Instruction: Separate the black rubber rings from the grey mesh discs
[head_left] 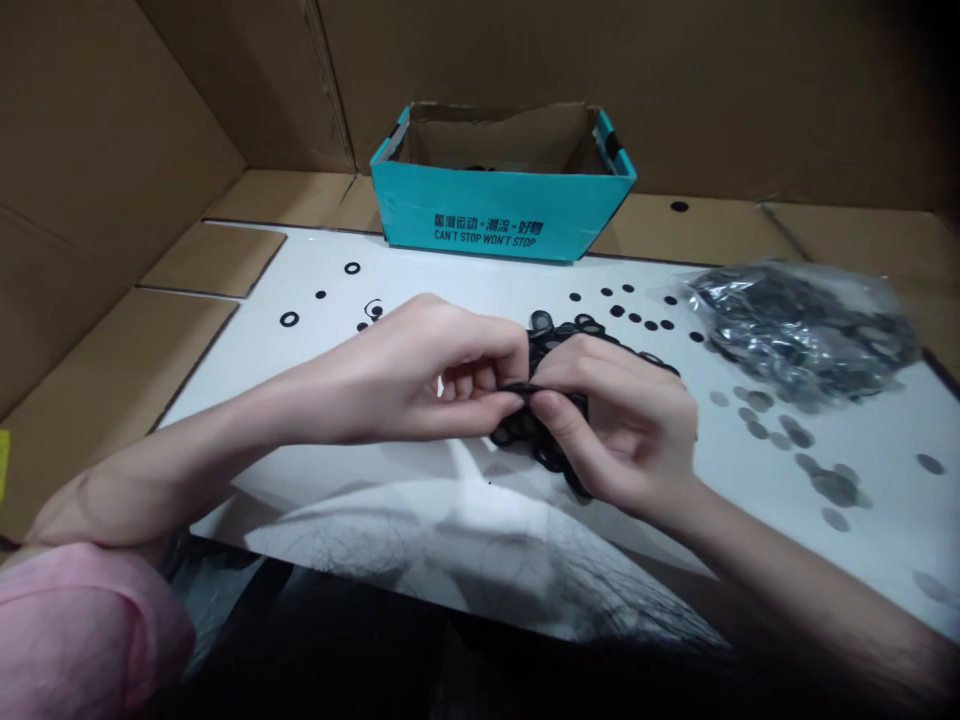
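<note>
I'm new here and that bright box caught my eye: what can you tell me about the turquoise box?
The turquoise box stands upright and open-topped at the far edge of the white surface. Its front narrows downward and bears dark Chinese characters above "CAN'T STOP WON'T STOP". The inside looks like plain brown cardboard, with an uneven back rim. A little of something dark shows inside, too hidden to identify. Neither the left hand nor the right hand touches it.

We see a turquoise box (491, 205) printed with black lettering (486, 238), brown cardboard walls (712, 100) and a white board (262, 350). The piece (517, 388) we hold is black; the pile (525, 432) below it mixes black with grey. Loose rings (283, 320) are plain black, discs (757, 431) at our near right look grey, and our sleeve (82, 620) is pink.
</note>
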